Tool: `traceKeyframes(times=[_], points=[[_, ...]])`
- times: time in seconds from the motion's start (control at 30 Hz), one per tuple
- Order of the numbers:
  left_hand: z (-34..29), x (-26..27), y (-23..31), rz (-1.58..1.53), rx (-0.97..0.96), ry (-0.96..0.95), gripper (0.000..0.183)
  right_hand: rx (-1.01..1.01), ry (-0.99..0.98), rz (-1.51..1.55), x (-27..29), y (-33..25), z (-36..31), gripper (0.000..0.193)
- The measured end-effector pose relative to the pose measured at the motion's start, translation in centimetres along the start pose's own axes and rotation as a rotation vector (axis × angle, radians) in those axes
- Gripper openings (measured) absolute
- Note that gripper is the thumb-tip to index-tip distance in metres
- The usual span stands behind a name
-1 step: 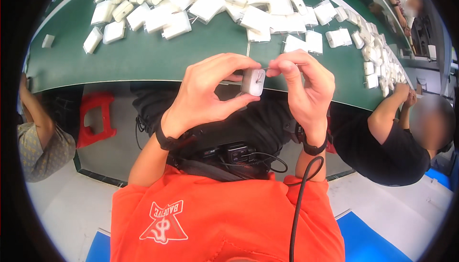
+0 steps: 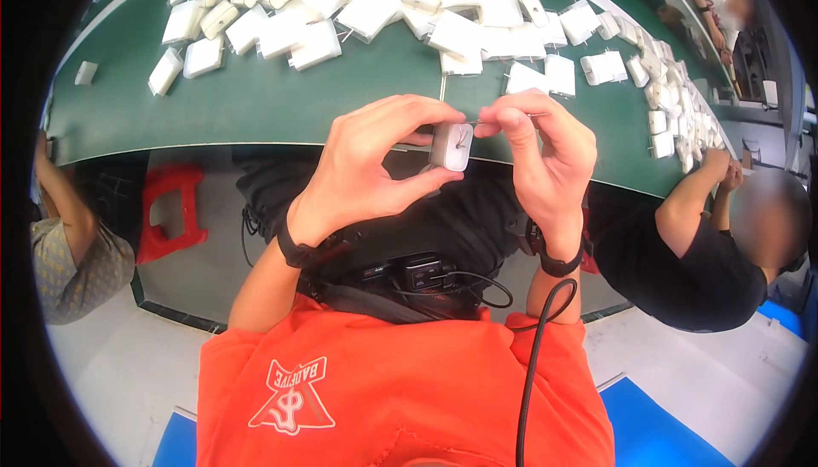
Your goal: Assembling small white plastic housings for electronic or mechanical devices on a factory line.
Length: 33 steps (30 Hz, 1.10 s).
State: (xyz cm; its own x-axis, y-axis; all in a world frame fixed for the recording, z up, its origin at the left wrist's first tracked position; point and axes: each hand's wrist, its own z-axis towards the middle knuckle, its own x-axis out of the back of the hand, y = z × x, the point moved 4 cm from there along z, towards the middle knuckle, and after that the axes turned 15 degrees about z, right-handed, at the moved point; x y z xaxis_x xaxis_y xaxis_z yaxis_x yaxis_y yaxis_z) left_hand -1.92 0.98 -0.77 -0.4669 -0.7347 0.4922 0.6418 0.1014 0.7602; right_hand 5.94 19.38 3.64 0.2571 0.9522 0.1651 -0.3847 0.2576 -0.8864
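Observation:
A small white block-shaped power adapter (image 2: 451,145) sits between the thumb and fingers of my left hand (image 2: 366,156), in front of my chest, near the table's front edge. A dark mark or slot shows on the end of the adapter that faces up and right. My right hand (image 2: 550,147) is closed in a pinch just right of it, thumb and index finger together. A thin dark, rod-like piece (image 2: 477,122) sticks out of that pinch toward the adapter's upper corner. Its kind is too small to make out, and my fingers hide most of it.
Many white adapters (image 2: 315,45) lie heaped across the far side of the green table (image 2: 256,113), with another pile (image 2: 673,105) at right. One small white piece (image 2: 85,73) lies far left. Co-workers sit on both sides. A red stool (image 2: 175,211) stands left; a black cable (image 2: 532,382) runs over my shirt.

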Motion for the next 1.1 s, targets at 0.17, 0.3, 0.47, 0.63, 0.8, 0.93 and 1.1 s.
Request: traceKeyframes(times=[0.17,0.3,0.47,0.63,0.8,0.93,1.1], points=[[0.0,0.0,-0.2,-0.001,-0.001,-0.003,0.050,-0.016,0.005,0.004,0.1,0.1,-0.2,0.009],[0.0,0.0,-0.2,-0.010,-0.003,0.002,0.050,-0.026,0.015,0.023,0.1,0.2,-0.2,0.007],[-0.1,0.0,-0.2,-0.011,0.000,0.002,0.050,-0.019,0.006,0.011,0.1,0.2,-0.2,0.007],[-0.1,0.0,-0.1,-0.018,-0.005,0.001,0.051,-0.014,-0.002,-0.025,0.2,0.0,-0.2,0.006],[-0.1,-0.1,-0.1,-0.016,-0.005,0.006,0.051,0.137,-0.074,-0.188,-0.3,-0.8,0.1,0.002],[-0.3,0.0,-0.2,-0.013,-0.007,0.013,0.052,0.173,-0.108,-0.241,-1.1,-2.1,0.8,0.001],[-0.1,-0.2,-0.3,-0.002,0.000,0.032,0.053,0.212,-0.165,-0.332,-1.7,-2.1,1.0,0.003]])
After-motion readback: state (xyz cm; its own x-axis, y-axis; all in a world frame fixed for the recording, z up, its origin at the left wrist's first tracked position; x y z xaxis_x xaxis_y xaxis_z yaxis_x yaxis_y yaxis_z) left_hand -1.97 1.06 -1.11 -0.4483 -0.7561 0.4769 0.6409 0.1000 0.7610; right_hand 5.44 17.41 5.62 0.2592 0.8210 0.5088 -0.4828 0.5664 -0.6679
